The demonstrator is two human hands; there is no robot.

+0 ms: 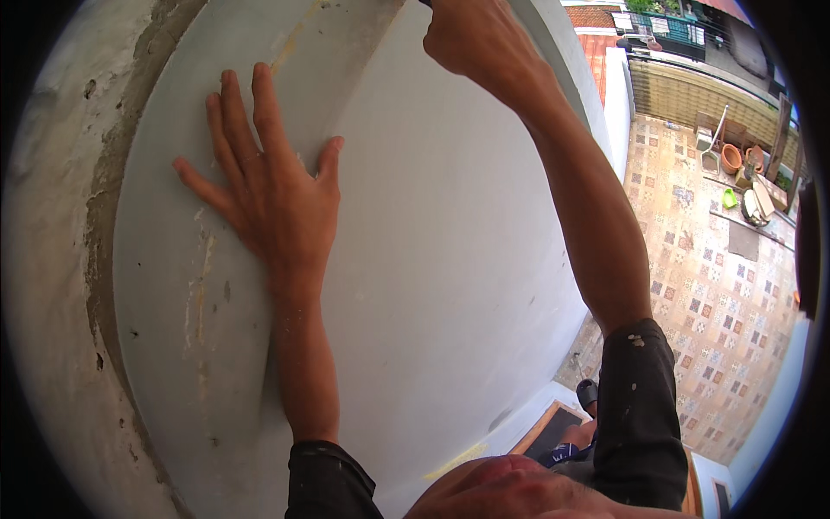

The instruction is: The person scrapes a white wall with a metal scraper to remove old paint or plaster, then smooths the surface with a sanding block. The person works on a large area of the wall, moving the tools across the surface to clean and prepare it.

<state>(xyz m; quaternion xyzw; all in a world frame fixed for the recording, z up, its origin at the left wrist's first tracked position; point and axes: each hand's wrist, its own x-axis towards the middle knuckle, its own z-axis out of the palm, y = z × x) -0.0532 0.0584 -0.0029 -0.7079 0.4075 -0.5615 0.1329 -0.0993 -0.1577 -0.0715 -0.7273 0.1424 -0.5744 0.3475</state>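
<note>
My left hand (280,201) lies with its palm towards a pale grey painted wall (441,246), fingers spread, holding nothing. Yellowish and white streaks (206,272) mark the wall below it. At the top edge of the view, my right hand (476,39) is closed around a dark object (426,2). Only a small bit of that object shows, so its kind cannot be told. A darker grey band runs up the wall between the two hands.
Rough, chipped plaster (78,194) borders the wall at left. Far below on the right spreads a patterned tile floor (700,292), with terracotta pots (731,158), a long-handled dustpan (711,159) and a green plastic container (729,198). A sandalled foot (587,392) shows at lower right.
</note>
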